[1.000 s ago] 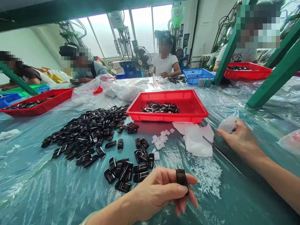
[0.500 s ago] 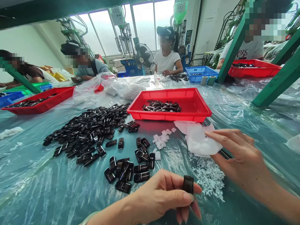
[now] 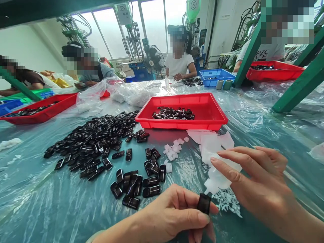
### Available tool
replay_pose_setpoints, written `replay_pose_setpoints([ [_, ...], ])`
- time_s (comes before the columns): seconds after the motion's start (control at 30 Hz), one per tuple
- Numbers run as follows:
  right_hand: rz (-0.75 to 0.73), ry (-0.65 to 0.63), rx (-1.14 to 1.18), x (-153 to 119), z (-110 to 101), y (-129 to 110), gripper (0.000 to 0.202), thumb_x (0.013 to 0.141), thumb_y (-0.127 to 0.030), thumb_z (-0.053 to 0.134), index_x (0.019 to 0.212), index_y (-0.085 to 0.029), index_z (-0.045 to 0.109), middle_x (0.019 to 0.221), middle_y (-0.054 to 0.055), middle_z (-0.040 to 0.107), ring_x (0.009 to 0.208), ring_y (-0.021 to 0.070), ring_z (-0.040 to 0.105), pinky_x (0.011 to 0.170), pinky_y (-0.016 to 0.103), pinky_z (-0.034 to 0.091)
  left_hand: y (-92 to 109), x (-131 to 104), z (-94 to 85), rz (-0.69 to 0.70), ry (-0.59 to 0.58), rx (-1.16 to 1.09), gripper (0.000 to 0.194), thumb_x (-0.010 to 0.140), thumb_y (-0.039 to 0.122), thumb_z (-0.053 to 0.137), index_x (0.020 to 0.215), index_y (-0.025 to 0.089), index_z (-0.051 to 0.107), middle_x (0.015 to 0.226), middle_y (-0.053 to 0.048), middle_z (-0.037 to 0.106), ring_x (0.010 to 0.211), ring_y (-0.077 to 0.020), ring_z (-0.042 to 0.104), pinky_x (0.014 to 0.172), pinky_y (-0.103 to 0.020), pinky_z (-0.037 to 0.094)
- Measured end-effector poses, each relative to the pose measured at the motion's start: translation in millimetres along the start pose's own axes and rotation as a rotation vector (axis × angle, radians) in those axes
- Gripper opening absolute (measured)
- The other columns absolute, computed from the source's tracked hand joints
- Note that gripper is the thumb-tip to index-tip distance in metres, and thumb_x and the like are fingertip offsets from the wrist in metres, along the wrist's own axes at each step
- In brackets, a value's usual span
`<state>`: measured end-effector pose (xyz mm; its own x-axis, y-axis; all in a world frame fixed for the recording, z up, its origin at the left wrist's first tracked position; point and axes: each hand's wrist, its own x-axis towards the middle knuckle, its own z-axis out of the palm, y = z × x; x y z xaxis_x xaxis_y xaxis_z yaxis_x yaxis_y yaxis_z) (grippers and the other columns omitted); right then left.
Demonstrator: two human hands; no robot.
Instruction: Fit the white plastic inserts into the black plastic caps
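Observation:
My left hand point(image 3: 177, 212), low in the middle, is closed with thumb and fingers round a small black plastic piece point(image 3: 204, 203), its rounded end pointing up. To its right, my right hand point(image 3: 260, 182) has its thumb and forefinger close together at a thin white sheet point(image 3: 221, 177). The sheet hangs behind the thumb, its lower corner close to the black piece; the exact grip is partly hidden. A thin dark tip shows above the forefinger, too small to name. Beneath the sheet lie many small white scraps point(image 3: 227, 202). Several black pieces point(image 3: 131, 185) lie left of my hands.
A large heap of black pieces point(image 3: 96, 138) spreads at the left. Behind it is a red tray point(image 3: 182, 125) holding more. Small white squares point(image 3: 172, 152) lie before the tray. Green posts point(image 3: 298, 81) stand at the right. Co-workers sit across the plastic-covered table point(image 3: 63, 209).
My right hand and the white sheet have moved down and left, nearer the black piece. My left hand keeps hold of that piece, almost in place. The view has shifted slightly.

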<state>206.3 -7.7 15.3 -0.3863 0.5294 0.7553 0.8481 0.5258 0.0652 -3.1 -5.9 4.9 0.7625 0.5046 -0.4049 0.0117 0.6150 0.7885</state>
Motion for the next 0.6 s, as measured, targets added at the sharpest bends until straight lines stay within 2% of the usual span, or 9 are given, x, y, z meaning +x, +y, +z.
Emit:
replay_pose_setpoints([
  [0.23, -0.074, -0.058, -0.035, -7, -3, -1, 0.036, 0.085, -0.007, 0.038, 0.105, -0.026, 0.061, 0.103, 0.003, 0.066, 0.095, 0.0233, 0.058, 0.087, 0.047, 0.028, 1, -1, 0.3, -0.026, -0.011, -0.011, 0.036, 0.070, 0.034, 0.068, 0.097, 0.010, 0.067, 0.071, -0.005, 0.065, 0.045, -0.0028, 0.049, 0.049, -0.015, 0.042],
  [0.6, -0.065, -0.074, 0.033, -10, -2, -2, 0.037, 0.084, -0.006, 0.037, 0.104, -0.026, 0.061, 0.105, 0.004, 0.066, 0.098, 0.0238, 0.057, 0.089, 0.048, 0.027, 1, -1, 0.6, -0.053, -0.023, -0.005, 0.037, 0.070, 0.035, 0.069, 0.097, 0.010, 0.067, 0.068, -0.003, 0.064, 0.042, -0.0017, 0.047, 0.046, -0.012, 0.041],
])
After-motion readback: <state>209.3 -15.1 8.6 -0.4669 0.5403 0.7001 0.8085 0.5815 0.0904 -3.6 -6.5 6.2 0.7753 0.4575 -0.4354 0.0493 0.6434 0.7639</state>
